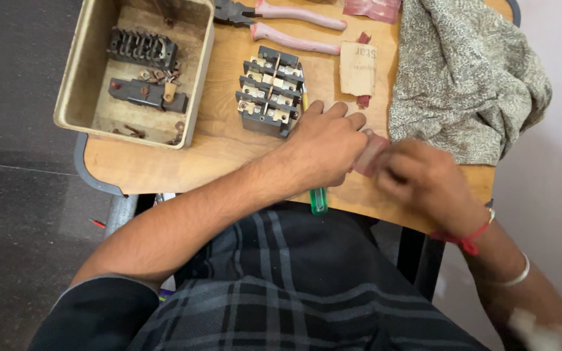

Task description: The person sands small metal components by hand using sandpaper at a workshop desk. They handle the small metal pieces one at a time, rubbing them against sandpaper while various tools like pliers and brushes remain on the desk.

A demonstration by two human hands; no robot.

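My left hand (pixel 325 144) lies palm down on the wooden table (pixel 164 170), covering the shaft of a green-handled screwdriver (pixel 319 200), its fingers touching a small reddish sandpaper piece (pixel 369 156). My right hand (pixel 421 174), blurred, grips the other side of that reddish piece. A dark terminal block (pixel 270 91) with metal contacts sits just beyond my left hand.
A beige metal box (pixel 76 78) at the far left holds dark switch parts (pixel 142 47) and loose screws. Pink-handled pliers (pixel 294 29) lie at the back. A cardboard scrap (pixel 358 67) and a speckled cloth (pixel 466 71) are at the right.
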